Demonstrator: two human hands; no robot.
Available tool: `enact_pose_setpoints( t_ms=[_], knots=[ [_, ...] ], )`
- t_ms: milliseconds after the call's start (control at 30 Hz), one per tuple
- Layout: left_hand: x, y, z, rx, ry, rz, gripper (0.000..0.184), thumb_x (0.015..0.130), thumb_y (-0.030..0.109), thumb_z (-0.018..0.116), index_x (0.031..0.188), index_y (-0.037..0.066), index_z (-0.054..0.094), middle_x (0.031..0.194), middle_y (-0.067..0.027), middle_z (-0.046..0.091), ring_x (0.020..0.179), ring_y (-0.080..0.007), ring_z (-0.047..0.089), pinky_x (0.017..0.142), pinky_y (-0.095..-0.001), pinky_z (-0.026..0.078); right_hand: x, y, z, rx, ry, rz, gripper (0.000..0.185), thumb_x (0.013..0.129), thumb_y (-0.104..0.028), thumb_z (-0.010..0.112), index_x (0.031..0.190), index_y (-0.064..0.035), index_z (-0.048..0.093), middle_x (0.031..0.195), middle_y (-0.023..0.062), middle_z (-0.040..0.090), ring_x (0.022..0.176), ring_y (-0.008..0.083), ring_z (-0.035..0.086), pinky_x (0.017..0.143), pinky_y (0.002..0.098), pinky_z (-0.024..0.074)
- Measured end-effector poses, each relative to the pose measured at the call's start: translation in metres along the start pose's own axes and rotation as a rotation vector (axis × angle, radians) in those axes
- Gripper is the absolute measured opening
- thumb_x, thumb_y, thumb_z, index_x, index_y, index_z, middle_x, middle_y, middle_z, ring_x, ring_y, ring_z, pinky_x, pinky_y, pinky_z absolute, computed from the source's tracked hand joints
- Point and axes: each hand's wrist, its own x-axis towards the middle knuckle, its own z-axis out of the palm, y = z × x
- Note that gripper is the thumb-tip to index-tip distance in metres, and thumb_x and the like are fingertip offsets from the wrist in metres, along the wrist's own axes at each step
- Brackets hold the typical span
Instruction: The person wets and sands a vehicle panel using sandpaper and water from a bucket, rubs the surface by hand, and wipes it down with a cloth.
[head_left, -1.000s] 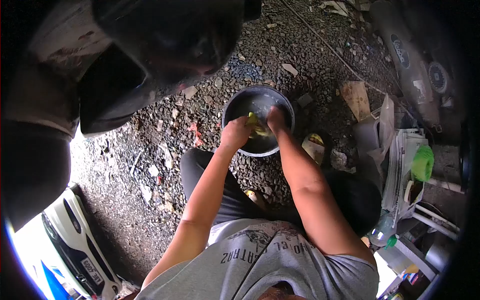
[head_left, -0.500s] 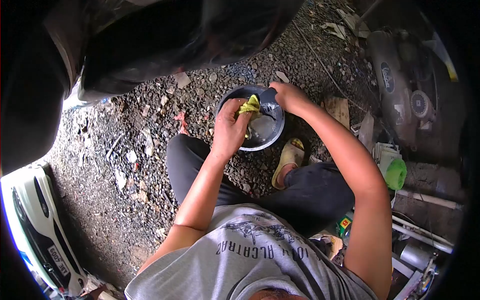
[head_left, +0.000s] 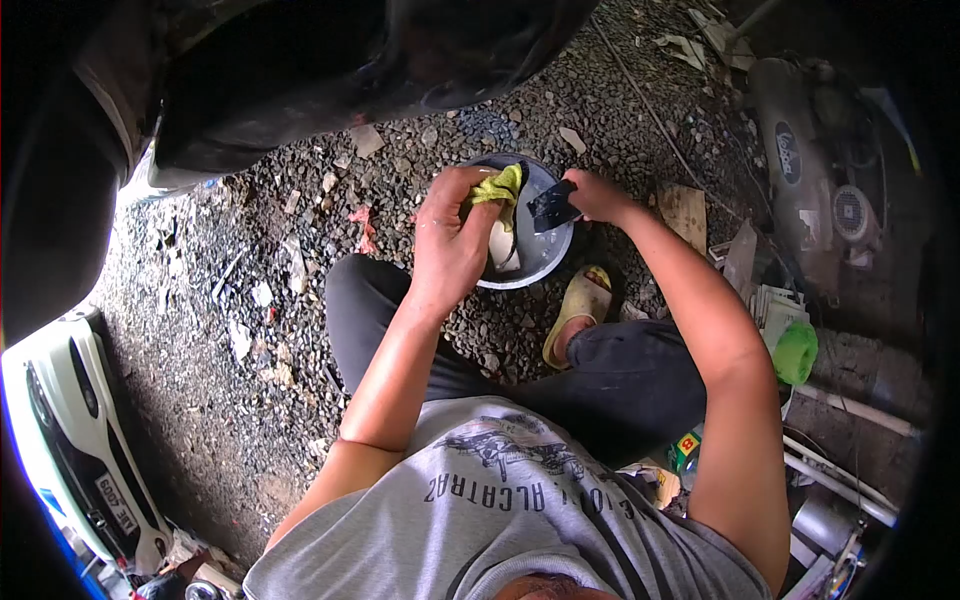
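Note:
My left hand [head_left: 448, 240] is closed on a wet-looking yellow-green cloth [head_left: 500, 187] over the left side of a grey basin [head_left: 563, 255]. A pale, whitish piece [head_left: 503, 246] shows below the cloth; whether it hangs from the hand or lies in the basin I cannot tell. My right hand [head_left: 598, 198] grips a flat black piece [head_left: 552, 206] with light specks on it, above the basin's right side. Its exact kind does not show. Cloudy water [head_left: 543, 250] lies in the basin.
Dark vehicle bodywork [head_left: 370, 70] overhangs the gravel ahead. A white car bumper [head_left: 85, 440] lies at the left. On the right are a grey compressor-like tank [head_left: 790, 160], a wooden board [head_left: 682, 222], a green roll [head_left: 795, 352] and pipes [head_left: 860, 410]. My slippered foot [head_left: 580, 315] is beside the basin.
The black piece has come further into view as my right hand shifted slightly right and down. My left hand and the cloth have lifted, and the pale piece now shows beneath.

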Motion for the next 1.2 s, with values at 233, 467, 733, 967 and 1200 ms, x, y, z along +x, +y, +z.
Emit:
enact_pose_setpoints(
  t_ms=[233,467,733,967,1200],
  knots=[
    [0.005,0.006,0.008,-0.003,-0.063,0.045,0.023,0.089,-0.003,0.055,0.11,-0.001,0.063,0.101,-0.01,0.063,0.095,-0.021,0.062,0.083,-0.0321,0.049,0.0,-0.003,0.031,-0.033,0.026,-0.45,0.058,0.082,-0.018,0.075,0.133,0.0002,0.052,0.12,0.014,0.066,0.111,0.0213,0.063,0.096,0.0378,0.0488],
    [-0.006,0.017,0.009,-0.263,-0.211,0.004,0.028,0.097,0.0,0.042,0.12,0.0,0.058,0.114,-0.0062,0.06,0.108,-0.0132,0.056,0.098,-0.0293,0.045,-0.023,-0.064,0.032,0.17,-0.218,-0.781,0.052,0.085,-0.014,0.076,0.133,-0.0059,0.057,0.124,0.0124,0.065,0.115,0.0168,0.06,0.098,0.0358,0.0488],
    [-0.007,-0.114,-0.024,-0.106,-0.084,-0.426,0.038,0.094,0.01,0.055,0.129,-0.003,0.052,0.117,-0.0086,0.063,0.102,-0.0153,0.058,0.092,-0.0275,0.046,-0.018,-0.083,-0.003,0.14,0.078,-0.349,0.026,0.078,-0.001,0.056,0.104,0.0002,0.058,0.093,0.01,0.062,0.088,0.0177,0.058,0.081,0.0334,0.0478],
    [0.014,-0.174,0.023,-0.801,-0.259,-1.083,0.078,0.097,0.07,0.044,0.142,0.006,0.046,0.133,-0.0136,0.058,0.113,-0.0299,0.061,0.097,-0.0495,0.05,-0.004,-0.081,0.053,-0.196,0.281,-0.791,0.026,0.074,0.007,0.051,0.099,0.003,0.058,0.106,0.0225,0.059,0.105,0.0425,0.057,0.091,0.0457,0.0466],
    [0.017,-0.182,0.021,-0.878,-0.043,-0.965,0.042,0.095,0.05,0.061,0.104,0.009,0.066,0.09,-0.0072,0.07,0.081,-0.0196,0.067,0.076,-0.0383,0.053,-0.026,-0.086,0.09,-0.181,-0.123,-0.847,0.031,0.08,0.008,0.047,0.108,0.0029,0.06,0.114,0.0223,0.062,0.111,0.0399,0.06,0.096,0.0421,0.0476]
  ],
)
